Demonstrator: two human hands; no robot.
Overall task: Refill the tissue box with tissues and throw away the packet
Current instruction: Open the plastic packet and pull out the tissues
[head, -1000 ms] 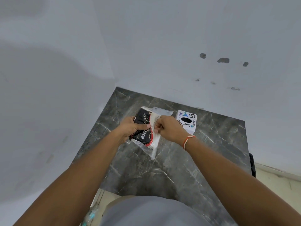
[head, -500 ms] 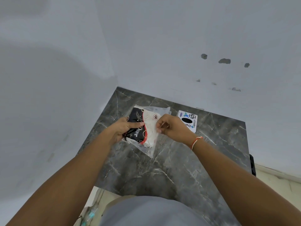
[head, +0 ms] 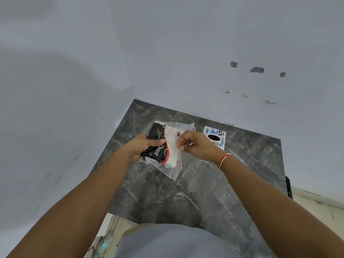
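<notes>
A tissue packet [head: 168, 146] with a black, red and white print and clear plastic ends is held above the dark marble table [head: 186, 192]. My left hand [head: 143, 146] grips its black left side, thumb on top. My right hand [head: 197, 144] pinches the packet's right edge between thumb and fingers. White tissues show through the wrapper. The white tissue box [head: 216, 136], with a black oval slot and printed logos on top, stands on the table just behind my right hand, partly hidden by it.
Pale walls meet in a corner behind the table. The table's near edge lies above my grey shirt [head: 167, 241]. A dark object [head: 288, 187] sits at the table's right edge, and small items lie on the floor at lower left.
The packet has been lifted and turned so its white side faces up more. My right hand has shifted right along the packet's edge, uncovering more of the wrapper.
</notes>
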